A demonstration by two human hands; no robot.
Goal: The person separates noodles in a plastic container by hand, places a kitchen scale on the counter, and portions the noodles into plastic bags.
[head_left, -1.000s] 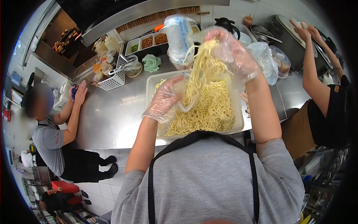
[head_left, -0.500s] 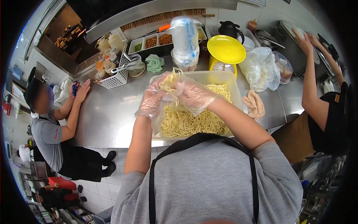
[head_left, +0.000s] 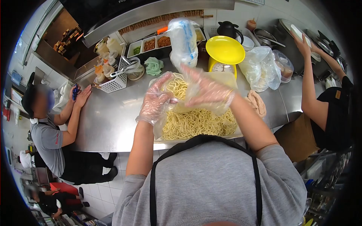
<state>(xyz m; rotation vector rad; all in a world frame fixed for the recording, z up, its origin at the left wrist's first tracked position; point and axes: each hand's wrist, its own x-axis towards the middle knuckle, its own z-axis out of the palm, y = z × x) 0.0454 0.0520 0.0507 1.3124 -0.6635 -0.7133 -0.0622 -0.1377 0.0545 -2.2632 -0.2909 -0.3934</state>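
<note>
Taking the tub as the clock centre, with 12 pointing away from the person: the bit I'd watch is the portion of noodles up at 11 o'clock, in what looks like clear plastic above the main noodles. The left hand is half curled around it, thumb and fingers apart with noodles between. The right hand is spread wide just beside it at 1; can't tell if it's pinching any film.

So it's basically one hand's hold, and imo a slick glove or floppy plastic could let it tip and dump strands. Loose glove film could snag too, and a stray right elbow might catch the cloth at 3.

Containers: tub's got a thick bed of noodles. Topping pans at 11 hold green and reddish-brown bits. White basket toward 10 is crammed with bottles. Lidded round tub at 2 has something brown inside.
</note>
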